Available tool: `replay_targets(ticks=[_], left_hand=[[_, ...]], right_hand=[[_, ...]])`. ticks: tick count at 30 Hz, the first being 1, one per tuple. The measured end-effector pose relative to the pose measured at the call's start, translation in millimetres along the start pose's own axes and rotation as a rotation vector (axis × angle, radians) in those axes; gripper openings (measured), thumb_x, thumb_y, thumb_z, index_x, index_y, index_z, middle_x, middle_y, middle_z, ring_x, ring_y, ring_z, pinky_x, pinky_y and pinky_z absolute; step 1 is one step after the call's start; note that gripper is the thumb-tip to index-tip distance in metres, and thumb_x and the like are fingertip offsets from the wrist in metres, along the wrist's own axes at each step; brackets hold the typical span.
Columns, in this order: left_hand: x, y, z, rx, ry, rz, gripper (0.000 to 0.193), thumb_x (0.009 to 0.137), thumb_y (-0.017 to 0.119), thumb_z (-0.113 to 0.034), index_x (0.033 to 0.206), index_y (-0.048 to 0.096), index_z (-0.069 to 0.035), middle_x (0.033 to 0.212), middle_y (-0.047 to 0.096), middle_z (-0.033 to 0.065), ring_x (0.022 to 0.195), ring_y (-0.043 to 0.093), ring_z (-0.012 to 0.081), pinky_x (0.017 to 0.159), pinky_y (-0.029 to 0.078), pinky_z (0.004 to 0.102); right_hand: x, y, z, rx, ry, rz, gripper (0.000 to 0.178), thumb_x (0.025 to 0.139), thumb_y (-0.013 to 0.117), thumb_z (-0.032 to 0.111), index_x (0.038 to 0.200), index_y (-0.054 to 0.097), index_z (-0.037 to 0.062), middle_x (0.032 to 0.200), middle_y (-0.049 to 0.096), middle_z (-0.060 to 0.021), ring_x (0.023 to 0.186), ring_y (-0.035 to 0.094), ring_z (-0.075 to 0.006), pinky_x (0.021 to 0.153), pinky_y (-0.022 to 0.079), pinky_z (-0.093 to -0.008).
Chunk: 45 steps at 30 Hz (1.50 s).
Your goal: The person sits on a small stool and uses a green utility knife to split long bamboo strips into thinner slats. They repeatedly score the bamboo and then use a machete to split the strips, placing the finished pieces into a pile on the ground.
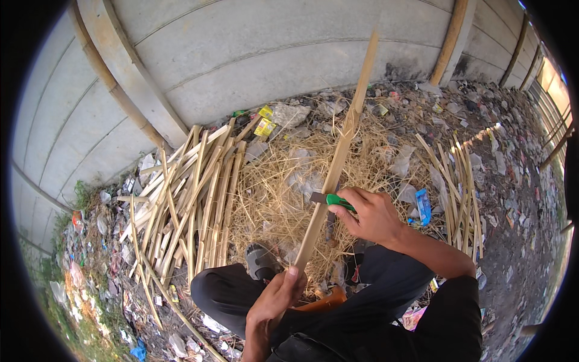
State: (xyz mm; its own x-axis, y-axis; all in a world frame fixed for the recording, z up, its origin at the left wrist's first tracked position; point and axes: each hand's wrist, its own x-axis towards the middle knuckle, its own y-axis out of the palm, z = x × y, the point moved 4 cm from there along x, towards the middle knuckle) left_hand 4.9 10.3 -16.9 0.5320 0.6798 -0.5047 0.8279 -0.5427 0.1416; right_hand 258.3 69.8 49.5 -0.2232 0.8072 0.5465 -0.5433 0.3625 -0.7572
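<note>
This is an open-air, makeshift bamboo-working spot on littered waste ground. A grey concrete-panel wall (289,60) curves from ten o'clock to one; weeds (81,194) grow at nine. Plastic wrappers (424,207) strew the dark soil (512,283) around four. Pale shavings (271,175) lie centrally, between split bamboo strips (205,181) at nine and three.
</note>
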Motion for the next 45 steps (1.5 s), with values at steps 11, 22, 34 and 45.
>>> replay_targets(ticks=[11, 22, 34, 45], left_hand=[[1.6, -4.4, 19.8, 0.049, 0.075, 0.085, 0.059, 0.113, 0.032, -0.052, 0.075, 0.044, -0.009, 0.066, 0.037, -0.0048, 0.060, 0.036, 0.0081, 0.054, 0.031, 0.0274], [-9.2, -2.7, 35.6, 0.181, 0.095, 0.081, 0.063, 0.111, 0.028, -0.059, 0.073, 0.043, -0.011, 0.062, 0.037, -0.0046, 0.053, 0.037, 0.0073, 0.048, 0.032, 0.0269], [-24.8, -20.2, 31.0, 0.394, 0.112, -0.103, 0.054, 0.112, 0.042, -0.046, 0.090, 0.059, 0.001, 0.069, 0.056, 0.0111, 0.065, 0.054, 0.0225, 0.064, 0.044, 0.0399], [-24.0, -8.1, -6.4, 0.722, 0.303, -0.370, 0.045, 0.106, 0.059, -0.040, 0.090, 0.060, 0.002, 0.062, 0.053, 0.0197, 0.058, 0.055, 0.0364, 0.058, 0.043, 0.0455]], right_hand=[[12.0, -7.9, -40.4, 0.073, 0.190, -0.025, 0.028, 0.101, 0.067, 0.032, 0.108, 0.069, 0.0053, 0.078, 0.070, -0.0114, 0.064, 0.069, -0.0302, 0.059, 0.053, -0.0413], [18.1, -24.7, -95.5, -0.064, 0.280, -0.092, 0.019, 0.098, 0.066, 0.023, 0.104, 0.069, 0.0049, 0.073, 0.068, -0.0127, 0.062, 0.067, -0.0302, 0.060, 0.051, -0.0424], [6.1, -11.6, -110.7, 0.893, 0.681, 0.209, 0.027, 0.109, 0.056, 0.026, 0.107, 0.066, 0.0008, 0.066, 0.049, 0.0022, 0.051, 0.039, -0.0070, 0.048, 0.032, -0.0268], [4.7, -17.6, -109.9, 0.692, 0.400, 0.016, 0.028, 0.100, 0.073, 0.032, 0.102, 0.067, 0.0047, 0.084, 0.062, 0.0023, 0.079, 0.058, -0.0099, 0.073, 0.048, -0.0333]])
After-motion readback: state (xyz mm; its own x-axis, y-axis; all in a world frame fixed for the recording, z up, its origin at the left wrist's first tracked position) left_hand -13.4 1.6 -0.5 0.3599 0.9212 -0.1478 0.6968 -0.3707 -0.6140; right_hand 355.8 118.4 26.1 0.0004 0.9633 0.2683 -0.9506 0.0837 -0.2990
